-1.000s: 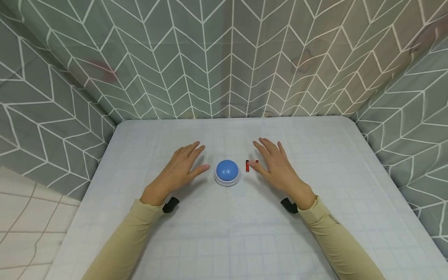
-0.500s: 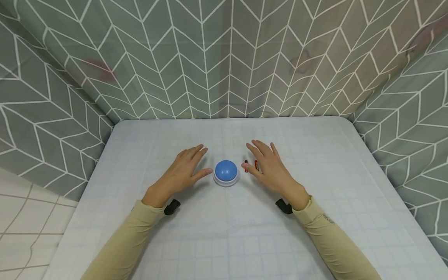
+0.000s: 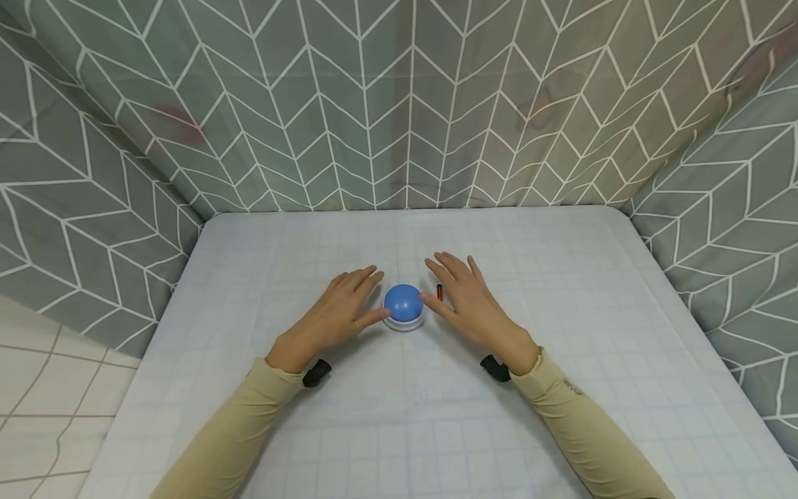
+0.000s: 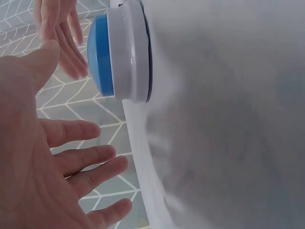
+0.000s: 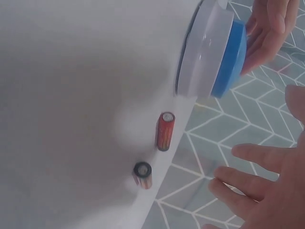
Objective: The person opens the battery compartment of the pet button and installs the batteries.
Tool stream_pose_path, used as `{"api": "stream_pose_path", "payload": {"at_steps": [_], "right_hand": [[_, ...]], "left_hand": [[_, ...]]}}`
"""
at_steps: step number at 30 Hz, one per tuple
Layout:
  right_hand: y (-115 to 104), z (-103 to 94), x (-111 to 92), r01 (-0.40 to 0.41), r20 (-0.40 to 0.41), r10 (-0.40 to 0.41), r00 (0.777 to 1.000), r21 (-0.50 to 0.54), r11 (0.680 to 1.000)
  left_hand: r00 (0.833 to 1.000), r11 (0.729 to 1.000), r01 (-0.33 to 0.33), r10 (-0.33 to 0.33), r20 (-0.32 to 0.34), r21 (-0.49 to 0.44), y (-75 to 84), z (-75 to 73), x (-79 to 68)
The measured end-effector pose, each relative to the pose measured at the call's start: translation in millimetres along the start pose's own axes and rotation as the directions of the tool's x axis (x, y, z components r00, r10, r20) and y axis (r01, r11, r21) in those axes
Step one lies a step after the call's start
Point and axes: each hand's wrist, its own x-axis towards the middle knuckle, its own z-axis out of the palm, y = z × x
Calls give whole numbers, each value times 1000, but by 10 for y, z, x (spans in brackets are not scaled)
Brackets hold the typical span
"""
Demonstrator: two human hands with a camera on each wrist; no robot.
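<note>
The broad white base of the round button with a glossy blue dome [image 3: 403, 303] is probably keeping it steady at the centre of the head view; the left hand [image 3: 333, 312] and right hand [image 3: 464, 303] are seemingly framing it, fingers spread, gripping nothing. The button is sitting between the two thumbs. A red cylindrical battery [image 5: 165, 131] and a dark-ended cylindrical battery [image 5: 145, 177] are lying near the right hand, lower centre of the right wrist view.
</note>
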Motion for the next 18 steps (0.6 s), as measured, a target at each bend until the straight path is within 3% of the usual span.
{"api": "stream_pose_path", "payload": {"at_steps": [18], "right_hand": [[-115, 134, -22, 34, 81, -31, 996, -31, 999]], "left_hand": [[999, 999, -48, 48, 25, -4, 99, 145, 23]]}}
